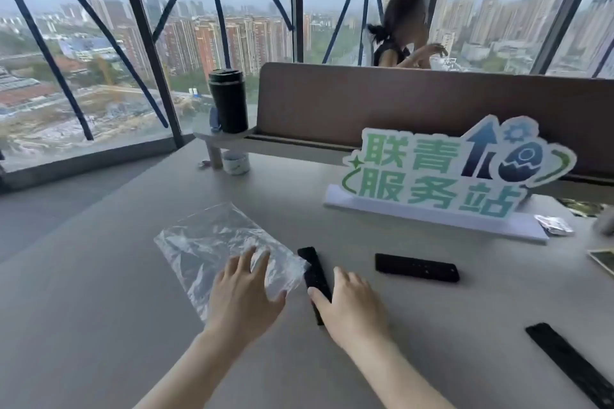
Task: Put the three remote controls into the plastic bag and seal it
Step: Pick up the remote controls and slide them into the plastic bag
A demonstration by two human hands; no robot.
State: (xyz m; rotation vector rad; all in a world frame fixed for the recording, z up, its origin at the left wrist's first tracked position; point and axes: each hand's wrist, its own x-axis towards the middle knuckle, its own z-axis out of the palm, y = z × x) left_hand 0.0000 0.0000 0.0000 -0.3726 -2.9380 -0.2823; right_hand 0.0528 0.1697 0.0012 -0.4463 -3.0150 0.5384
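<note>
Lengthwise, nearest remote (314, 271) points away, under right hand (354, 304).

My left hand (244, 299) and right hand (354, 312) are bare, no gloves, rings or watch. Both forearms are uncovered too, with no sleeve reaching them. My fingers (255, 264) are slim, the nails short and unpainted.

Right hand (354, 304) hides the near half of one remote control (314, 271); a second remote (573, 364) runs off the frame's lower right corner; the face of a seated person (403, 31) beyond the divider is blurred
</note>
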